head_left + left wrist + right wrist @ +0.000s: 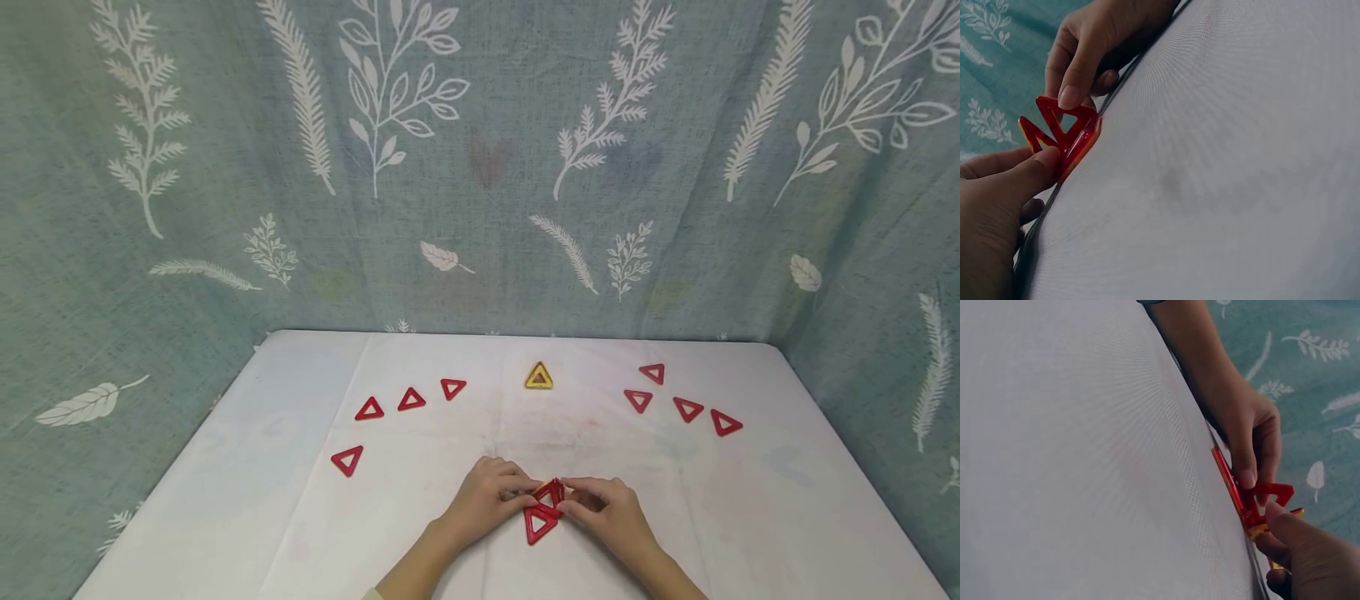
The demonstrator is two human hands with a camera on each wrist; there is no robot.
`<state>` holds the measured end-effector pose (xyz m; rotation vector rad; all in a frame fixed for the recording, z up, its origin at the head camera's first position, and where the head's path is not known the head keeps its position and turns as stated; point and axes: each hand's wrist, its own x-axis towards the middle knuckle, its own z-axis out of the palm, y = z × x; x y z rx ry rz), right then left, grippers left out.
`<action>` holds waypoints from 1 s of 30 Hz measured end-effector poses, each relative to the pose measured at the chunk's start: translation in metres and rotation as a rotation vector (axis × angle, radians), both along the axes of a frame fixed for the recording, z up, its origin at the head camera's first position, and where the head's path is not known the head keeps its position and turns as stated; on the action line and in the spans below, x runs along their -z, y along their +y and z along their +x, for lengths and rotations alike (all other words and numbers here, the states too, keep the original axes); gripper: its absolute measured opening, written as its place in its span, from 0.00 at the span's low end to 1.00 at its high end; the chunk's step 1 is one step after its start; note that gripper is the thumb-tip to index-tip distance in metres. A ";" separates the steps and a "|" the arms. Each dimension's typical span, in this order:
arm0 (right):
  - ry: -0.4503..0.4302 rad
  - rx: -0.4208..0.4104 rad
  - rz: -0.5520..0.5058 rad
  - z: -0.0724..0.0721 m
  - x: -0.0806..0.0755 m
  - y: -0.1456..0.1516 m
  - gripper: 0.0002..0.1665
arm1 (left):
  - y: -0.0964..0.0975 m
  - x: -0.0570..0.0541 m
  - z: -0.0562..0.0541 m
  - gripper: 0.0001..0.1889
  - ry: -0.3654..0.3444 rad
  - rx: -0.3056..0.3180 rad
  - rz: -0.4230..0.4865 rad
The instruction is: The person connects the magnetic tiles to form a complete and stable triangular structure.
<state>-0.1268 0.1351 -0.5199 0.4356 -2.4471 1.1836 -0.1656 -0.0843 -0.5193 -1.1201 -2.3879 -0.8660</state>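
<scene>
Both hands meet over a small cluster of red triangular frame tiles near the front of the table. My left hand [487, 497] pinches the cluster's left side between thumb and fingers. From the right, my right hand [611, 512] pinches a raised red triangle tile [558, 492]. One flat red triangle tile [529, 526] points toward me, its edge against the raised ones. In the left wrist view, the red tiles [1083, 147] stand tilted in a zigzag, with a thumb on each side. Fingers partly hide how the tiles join, and their number cannot be told.
Several loose red triangle tiles [412, 406] lie to the left on the white table [465, 433], and several more red triangles [688, 402] to the right. A yellow triangle piece [538, 386] is at the back middle. Leaf-patterned green cloth [487, 275] hangs behind.
</scene>
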 end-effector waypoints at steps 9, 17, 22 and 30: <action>0.100 -0.060 -0.064 -0.001 0.003 0.001 0.15 | 0.002 0.003 -0.001 0.12 -0.018 -0.026 0.062; 0.031 -0.118 -0.113 -0.008 0.004 0.006 0.14 | -0.002 0.004 0.000 0.15 -0.153 -0.142 0.144; 0.017 -0.180 -0.062 -0.014 0.007 0.007 0.16 | -0.006 -0.007 0.005 0.25 -0.284 -0.170 -0.019; 0.035 -0.318 0.024 -0.023 0.003 0.013 0.18 | -0.008 -0.026 0.010 0.33 -0.391 -0.185 -0.256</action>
